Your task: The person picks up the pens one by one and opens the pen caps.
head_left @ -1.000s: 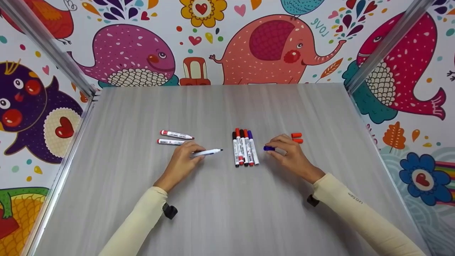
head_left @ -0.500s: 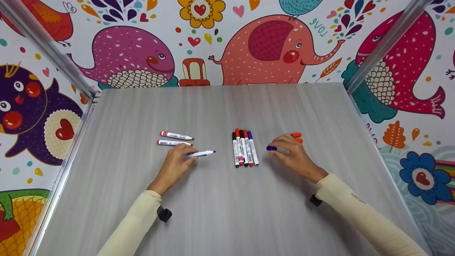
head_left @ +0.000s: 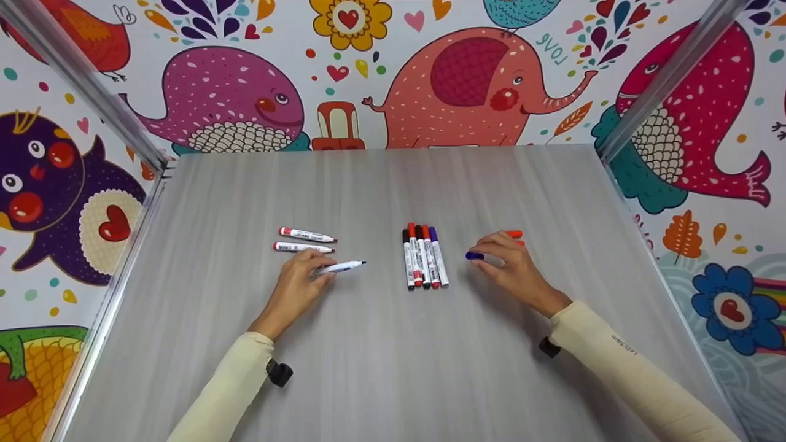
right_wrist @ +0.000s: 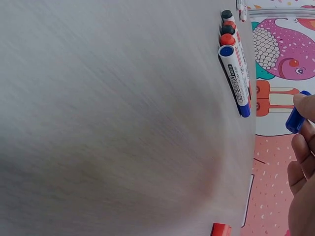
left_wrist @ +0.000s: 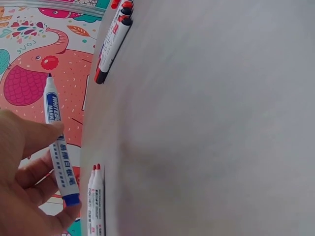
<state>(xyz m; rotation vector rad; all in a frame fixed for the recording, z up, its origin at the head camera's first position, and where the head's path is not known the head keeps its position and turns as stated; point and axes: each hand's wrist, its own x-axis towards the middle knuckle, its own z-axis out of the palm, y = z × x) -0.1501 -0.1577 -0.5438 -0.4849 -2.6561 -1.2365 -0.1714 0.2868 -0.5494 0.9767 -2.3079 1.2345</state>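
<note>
My left hand (head_left: pixel 295 288) pinches an uncapped blue whiteboard marker (left_wrist: pixel 60 142), its bare dark tip toward the right. In the right hand (head_left: pixel 516 270), thumb and fingers pinch a blue marker cap (head_left: pixel 474 256). Between the hands lies a row of several capped markers (head_left: pixel 425 256) with black, red and blue caps, side by side on the table. Just beyond the left hand are two uncapped red markers (head_left: pixel 307 235), tips pointing right. Red caps (head_left: pixel 514 234) lie behind the right hand, partly hidden by its fingers.
The grey wood-grain table (head_left: pixel 381 368) is bordered by metal frame posts (head_left: pixel 669 80) at the back corners. A wall panel (head_left: pixel 344 73) printed with cartoon animals stands along its far edge.
The left hand has drawn back to the left with the blue marker. The right hand has moved slightly right with the blue cap, widening the gap between them.
</note>
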